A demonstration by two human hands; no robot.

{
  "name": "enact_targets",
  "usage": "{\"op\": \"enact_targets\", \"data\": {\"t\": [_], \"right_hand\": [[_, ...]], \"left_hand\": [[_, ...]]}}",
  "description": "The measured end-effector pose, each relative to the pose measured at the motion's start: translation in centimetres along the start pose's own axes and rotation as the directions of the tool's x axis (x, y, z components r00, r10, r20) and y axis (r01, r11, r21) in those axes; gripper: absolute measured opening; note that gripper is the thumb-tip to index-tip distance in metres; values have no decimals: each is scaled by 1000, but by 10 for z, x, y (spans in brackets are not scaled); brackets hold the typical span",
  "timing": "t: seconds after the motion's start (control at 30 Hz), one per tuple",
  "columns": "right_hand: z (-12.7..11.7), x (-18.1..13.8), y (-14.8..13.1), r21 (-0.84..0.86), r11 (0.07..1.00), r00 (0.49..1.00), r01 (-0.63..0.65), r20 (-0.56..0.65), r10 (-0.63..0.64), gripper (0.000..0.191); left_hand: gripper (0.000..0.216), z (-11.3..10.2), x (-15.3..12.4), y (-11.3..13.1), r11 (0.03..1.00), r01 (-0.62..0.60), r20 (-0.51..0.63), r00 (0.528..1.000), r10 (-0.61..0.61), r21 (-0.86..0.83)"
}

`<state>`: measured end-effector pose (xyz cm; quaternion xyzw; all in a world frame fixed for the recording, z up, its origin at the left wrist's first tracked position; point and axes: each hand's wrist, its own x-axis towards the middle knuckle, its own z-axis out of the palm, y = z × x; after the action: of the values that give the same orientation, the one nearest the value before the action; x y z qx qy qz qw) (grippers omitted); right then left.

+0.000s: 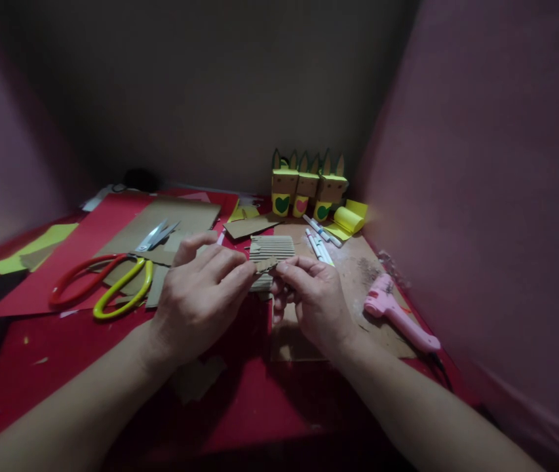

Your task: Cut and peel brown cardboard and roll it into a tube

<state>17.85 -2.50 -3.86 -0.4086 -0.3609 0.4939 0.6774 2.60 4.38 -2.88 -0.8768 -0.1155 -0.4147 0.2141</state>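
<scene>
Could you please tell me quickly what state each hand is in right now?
Left hand: grip closed on one end of a small cardboard piece.
Right hand: grip closed, pinching the other end of the same piece.

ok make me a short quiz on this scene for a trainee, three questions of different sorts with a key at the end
1. What do the left hand and the right hand hold between them?
2. What colour is the heart on the middle figure of the three at the back?
a) green
b) pink
c) blue
3. True or false: the scissors lie to the left of the glue gun.

Key:
1. A small piece of cardboard
2. b
3. True
</scene>
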Motion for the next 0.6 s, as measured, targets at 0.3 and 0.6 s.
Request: {"op": "enact_targets", "data": {"t": [0.3,0.6], "right_hand": [[-4,2,3,42,998,999,-46,13,46,15],[-2,3,2,96,987,991,-128,35,126,16]], "left_hand": [[9,1,1,0,999,13,-11,1000,-14,-42],[10,1,2,0,1000,0,-19,1000,-1,-31]]}}
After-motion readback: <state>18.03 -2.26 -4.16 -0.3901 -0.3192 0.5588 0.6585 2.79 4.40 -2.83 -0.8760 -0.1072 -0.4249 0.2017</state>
